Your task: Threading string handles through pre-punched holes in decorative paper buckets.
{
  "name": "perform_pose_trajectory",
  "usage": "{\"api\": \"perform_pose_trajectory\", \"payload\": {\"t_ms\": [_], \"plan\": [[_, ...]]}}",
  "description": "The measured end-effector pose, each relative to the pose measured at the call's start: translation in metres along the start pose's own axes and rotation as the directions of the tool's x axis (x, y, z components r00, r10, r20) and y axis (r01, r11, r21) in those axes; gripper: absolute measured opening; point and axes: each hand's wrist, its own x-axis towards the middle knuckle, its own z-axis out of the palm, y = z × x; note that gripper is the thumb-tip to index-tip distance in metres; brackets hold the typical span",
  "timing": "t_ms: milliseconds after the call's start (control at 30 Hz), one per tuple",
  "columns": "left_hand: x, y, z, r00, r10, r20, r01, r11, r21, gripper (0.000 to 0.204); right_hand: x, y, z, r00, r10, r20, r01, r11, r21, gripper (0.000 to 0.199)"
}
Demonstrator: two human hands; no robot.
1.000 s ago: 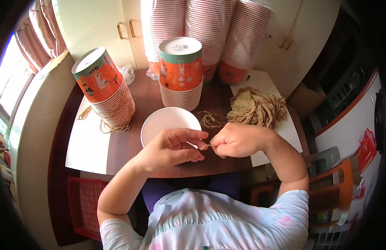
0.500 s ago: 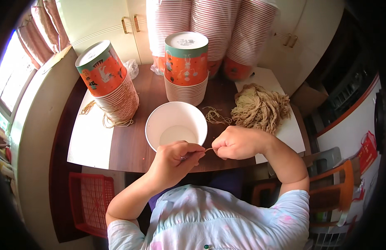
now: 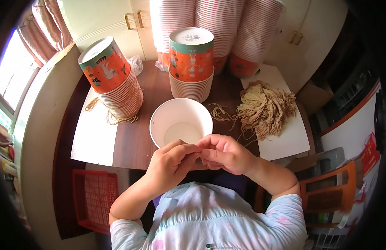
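Note:
A white paper bowl [image 3: 181, 123] stands upright on the dark wooden table [image 3: 134, 141], its near rim just under my fingers. My left hand [image 3: 171, 161] and my right hand [image 3: 225, 153] meet fingertip to fingertip at that rim, pinched together. What they pinch is hidden by the fingers. A heap of tan string pieces [image 3: 266, 109] lies to the right on a white sheet [image 3: 286, 139], with a few loose strands [image 3: 221, 113] trailing toward the bowl.
Two stacks of upturned orange-and-teal paper bowls stand behind: one leaning at the left [image 3: 113, 81], one in the middle [image 3: 191, 62]. Tall striped cup stacks [image 3: 218, 29] fill the back. A red crate [image 3: 95, 200] sits below left, an orange chair [image 3: 326, 196] at right.
My hands have come closer together until the fingertips touch, and the thin string seen between them earlier is now hidden. The view has shifted, so the bowl sits nearer.

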Motion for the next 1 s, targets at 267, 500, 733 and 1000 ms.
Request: {"api": "perform_pose_trajectory", "payload": {"t_ms": [267, 500, 733, 1000], "plan": [[-0.01, -0.001, 0.005, 0.996, 0.015, -0.088, -0.01, 0.998, 0.06, 0.014, 0.003, 0.006, 0.006, 0.856, -0.518, -0.005, 0.305, 0.511, -0.804, 0.006], [-0.017, -0.009, 0.003, 0.988, -0.075, -0.133, 0.078, 0.997, 0.018, 0.02, 0.0, 0.009, -0.002, 0.876, -0.479, -0.059, 0.255, 0.563, -0.786, 0.006], [-0.016, -0.012, 0.006, 0.993, 0.084, -0.078, -0.081, 0.996, 0.042, 0.033, -0.001, 0.014, -0.005, 0.96, -0.251, -0.127, 0.134, 0.804, -0.58, 0.011], [-0.021, -0.015, 0.007, 0.987, 0.157, 0.017, -0.158, 0.976, 0.15, 0.021, -0.003, 0.018, -0.002, 0.978, -0.186, -0.091, 0.117, 0.86, -0.497, 0.01]]}}
